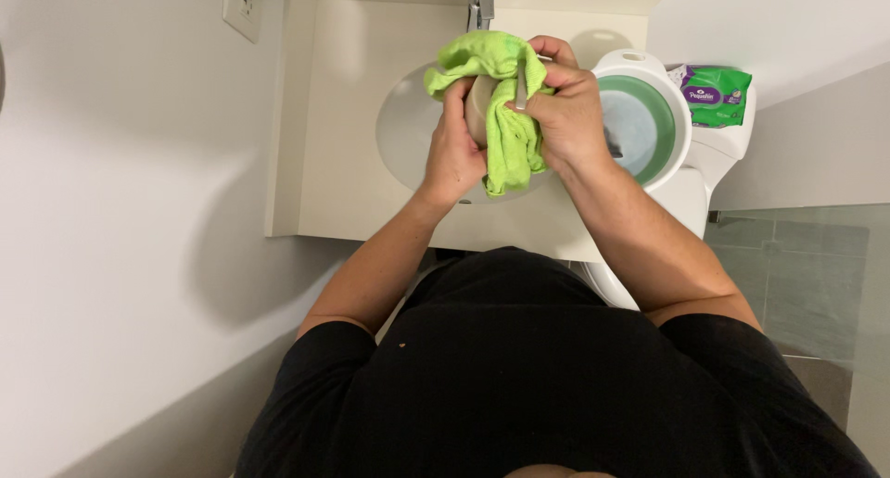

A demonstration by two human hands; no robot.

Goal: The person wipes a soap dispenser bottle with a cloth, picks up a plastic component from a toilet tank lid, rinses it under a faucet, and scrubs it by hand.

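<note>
Over the white sink basin [400, 130] my left hand [451, 153] grips a small beige cup-like object [479, 107], most of it hidden. My right hand [563, 107] presses a bright green cloth [508, 135] around that object, the cloth draped over its top and hanging down between both hands. A thin metal piece [521, 90] shows by my right fingers; what it belongs to I cannot tell.
A chrome tap [480, 0] stands at the back of the pale counter [343, 116]. To the right is a toilet [691, 177] with a green-and-white seat insert [672, 116] and a green wipes packet [714, 95] on the tank. A wall outlet [243, 5] is upper left.
</note>
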